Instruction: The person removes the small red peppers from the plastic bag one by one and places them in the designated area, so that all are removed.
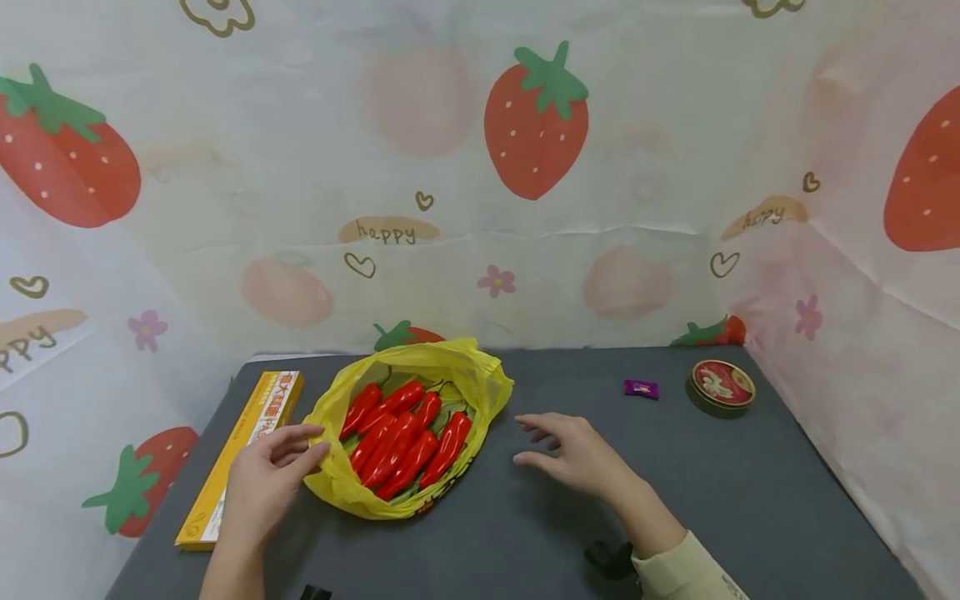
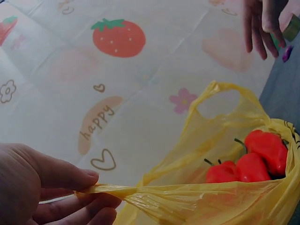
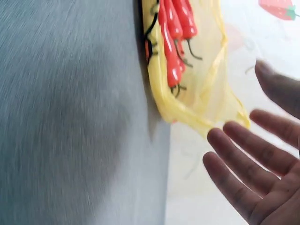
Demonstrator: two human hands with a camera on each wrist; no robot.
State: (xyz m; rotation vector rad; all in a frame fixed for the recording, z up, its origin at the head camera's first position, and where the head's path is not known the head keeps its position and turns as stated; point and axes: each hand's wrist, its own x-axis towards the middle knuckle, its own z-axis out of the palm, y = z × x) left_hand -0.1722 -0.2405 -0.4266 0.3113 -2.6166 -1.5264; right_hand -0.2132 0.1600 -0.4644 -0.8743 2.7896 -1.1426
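A yellow plastic bag (image 1: 483, 379) lies with its mouth spread wide, and inside it are several glossy red chili peppers (image 1: 401, 446) with green stems. At the bag's left edge, my left hand (image 1: 262, 479) pinches a gathered bit of the plastic between thumb and fingers; the left wrist view shows the bag (image 2: 187, 199) stretched from that hand (image 2: 44, 185). My right hand (image 1: 573, 454) hovers to the right of the bag, fingers apart and holding nothing. Seen from the right wrist, its spread fingers (image 3: 234, 173) are close to the bag's yellow rim.
A flat yellow-and-white box (image 1: 236, 458) lies left of the bag, partly behind my left hand. Toward the back right are a small purple wrapped candy (image 1: 641, 389) and a round red-lidded tin (image 1: 722, 387). A strawberry-print sheet (image 1: 450, 167) stands behind the dark table (image 1: 480, 550).
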